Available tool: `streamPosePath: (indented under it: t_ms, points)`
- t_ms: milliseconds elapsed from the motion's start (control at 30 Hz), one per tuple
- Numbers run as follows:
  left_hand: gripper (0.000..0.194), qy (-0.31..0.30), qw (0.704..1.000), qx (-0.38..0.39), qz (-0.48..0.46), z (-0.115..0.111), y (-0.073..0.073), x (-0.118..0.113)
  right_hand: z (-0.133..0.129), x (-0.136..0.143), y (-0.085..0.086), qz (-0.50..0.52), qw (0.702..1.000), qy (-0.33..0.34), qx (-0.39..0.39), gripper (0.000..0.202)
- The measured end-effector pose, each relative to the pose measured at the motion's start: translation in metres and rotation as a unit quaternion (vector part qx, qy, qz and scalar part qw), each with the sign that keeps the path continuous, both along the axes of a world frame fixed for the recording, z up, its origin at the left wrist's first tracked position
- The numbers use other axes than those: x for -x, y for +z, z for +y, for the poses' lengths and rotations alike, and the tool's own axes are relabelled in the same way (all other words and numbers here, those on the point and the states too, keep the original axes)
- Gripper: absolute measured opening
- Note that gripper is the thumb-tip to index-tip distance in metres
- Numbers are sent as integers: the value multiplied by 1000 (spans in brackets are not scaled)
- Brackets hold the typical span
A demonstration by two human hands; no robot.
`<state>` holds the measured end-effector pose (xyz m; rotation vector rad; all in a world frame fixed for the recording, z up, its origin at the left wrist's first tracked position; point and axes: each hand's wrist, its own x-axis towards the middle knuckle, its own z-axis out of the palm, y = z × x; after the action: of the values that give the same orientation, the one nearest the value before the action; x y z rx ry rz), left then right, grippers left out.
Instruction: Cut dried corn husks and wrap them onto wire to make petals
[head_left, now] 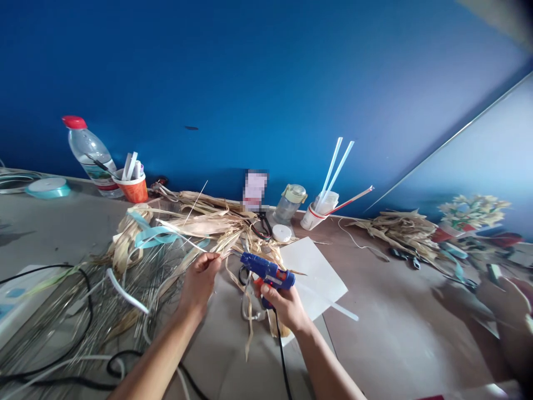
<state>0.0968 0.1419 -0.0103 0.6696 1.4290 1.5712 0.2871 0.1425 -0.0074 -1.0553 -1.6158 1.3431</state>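
Observation:
My right hand [285, 303] is wrapped around the handle of a blue hot glue gun [268, 271]. Its nozzle points left, towards my other hand, and a translucent glue stick [333, 304] juts out of its back. A black cord hangs down from the handle. My left hand [202, 280] is closed in a pinch, with a thin white strip [181, 236] running up and left from its fingertips. A small gap separates these fingers from the nozzle. Dried corn husks [204, 225] lie just behind both hands, and a white sheet [316, 266] is partly under the gun.
Many thin wires [137, 289] cover the left side. Along the blue wall stand a bottle [91, 155], an orange cup [135, 189], a lidded jar [289, 203] and a cup of glue sticks [314, 215]. At far right, another person's hand [503, 294] is near husks and flowers [472, 211].

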Motion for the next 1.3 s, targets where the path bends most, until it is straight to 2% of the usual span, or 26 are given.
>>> streamPosePath:
  t_ms: [133, 200, 367, 467, 567, 700, 833, 1033, 1300]
  points:
    - [18, -1, 1000, 3, 1, 0, -1, 0, 4, -5, -7, 62, 995, -31, 66, 45]
    - [19, -4, 1000, 7, -9, 1, -2, 0, 5, -6, -5, 101, 990, -18, 100, 47]
    - [20, -18, 999, 11, -47, 1, -3, -1, 6, -5, 13, 199, 968, 21, 153, 49]
    - [21, -17, 998, 10, -55, 2, -3, -1, 8, -13, 24, 199, 965, 6, 172, 55]
    - [21, -14, 998, 6, -61, 2, -5, -1, 11, -32, 27, 186, 958, 0, 220, 58]
    - [20, -23, 997, -6, -73, 1, -6, 0, 11, -59, 17, 198, 943, -16, 266, 51]
    - [20, -19, 997, -13, -71, 0, -3, -1, 6, -75, 3, 205, 924, -26, 323, 45]
    - [16, -19, 996, -16, -85, -1, 0, -2, 6, -86, -10, 247, 905, -29, 346, 30]
    - [16, -28, 996, -15, -86, -2, 0, -2, 7, -92, -20, 329, 871, -47, 361, 28]
